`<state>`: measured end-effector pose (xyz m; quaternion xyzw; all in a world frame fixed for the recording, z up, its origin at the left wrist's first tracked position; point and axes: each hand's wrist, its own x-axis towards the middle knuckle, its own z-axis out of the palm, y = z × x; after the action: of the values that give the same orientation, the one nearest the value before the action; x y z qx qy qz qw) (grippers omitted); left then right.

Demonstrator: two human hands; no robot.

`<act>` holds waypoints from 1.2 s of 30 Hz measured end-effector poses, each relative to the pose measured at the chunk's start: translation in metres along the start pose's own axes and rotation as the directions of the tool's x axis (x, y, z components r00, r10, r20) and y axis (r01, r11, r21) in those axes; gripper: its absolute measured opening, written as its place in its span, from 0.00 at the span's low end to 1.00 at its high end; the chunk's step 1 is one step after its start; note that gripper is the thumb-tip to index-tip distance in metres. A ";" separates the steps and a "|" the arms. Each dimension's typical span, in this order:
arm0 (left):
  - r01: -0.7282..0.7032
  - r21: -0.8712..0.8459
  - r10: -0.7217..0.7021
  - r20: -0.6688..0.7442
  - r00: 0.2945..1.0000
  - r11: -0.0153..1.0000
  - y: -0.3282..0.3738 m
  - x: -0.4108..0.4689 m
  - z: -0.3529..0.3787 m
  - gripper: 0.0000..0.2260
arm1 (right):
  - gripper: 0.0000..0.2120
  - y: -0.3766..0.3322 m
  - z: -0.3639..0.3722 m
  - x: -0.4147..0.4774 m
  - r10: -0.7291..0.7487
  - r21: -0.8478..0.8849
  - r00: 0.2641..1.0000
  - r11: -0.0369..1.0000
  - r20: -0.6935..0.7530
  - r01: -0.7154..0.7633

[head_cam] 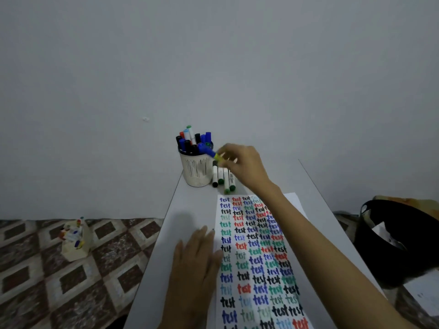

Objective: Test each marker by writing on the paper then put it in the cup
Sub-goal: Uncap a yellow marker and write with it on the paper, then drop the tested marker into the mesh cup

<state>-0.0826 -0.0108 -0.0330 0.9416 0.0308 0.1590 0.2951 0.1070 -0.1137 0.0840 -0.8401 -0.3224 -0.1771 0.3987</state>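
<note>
Blue-capped marker [210,153] pinched in my right hand [242,167] is hovering at the crowded cup [194,173], above loose markers [223,180], while my flat left hand [194,264] is pressing the paper [249,269].

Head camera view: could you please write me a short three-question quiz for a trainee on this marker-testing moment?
1. True or false: the left hand rests flat at the left edge of the white paper sheet covered in coloured "test" words.
2. The right hand pinches the blue-capped marker with a yellow-green barrel. Where is its cap end? A) at the rim of the cream slotted plastic cup; B) on the paper sheet; C) on the floor.
3. Where do the loose white-barrelled markers lie?

Key: 1 true. 2 A. 3 On the grey table, close beside the cup, between it and the paper sheet's far edge.
</note>
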 end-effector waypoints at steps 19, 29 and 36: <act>-0.230 0.333 0.247 -0.010 0.969 0.915 -0.030 0.018 0.021 0.20 | 0.28 -0.010 0.031 0.098 -0.099 0.171 0.871 0.964 -0.481 0.204; -0.190 0.380 0.240 -0.088 0.967 0.905 -0.031 0.019 0.025 0.20 | 0.28 0.007 0.038 0.090 -0.053 0.244 0.831 0.944 -0.554 0.223; -0.189 0.405 0.268 -0.146 0.952 0.894 -0.033 0.021 0.029 0.20 | 0.27 0.014 0.049 0.090 -0.083 0.187 0.949 0.971 -0.303 0.145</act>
<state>-0.0526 0.0034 -0.0680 0.9576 -0.0207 0.2764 0.0783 0.1844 -0.0458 0.0951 -0.7382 -0.3247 -0.2880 0.5164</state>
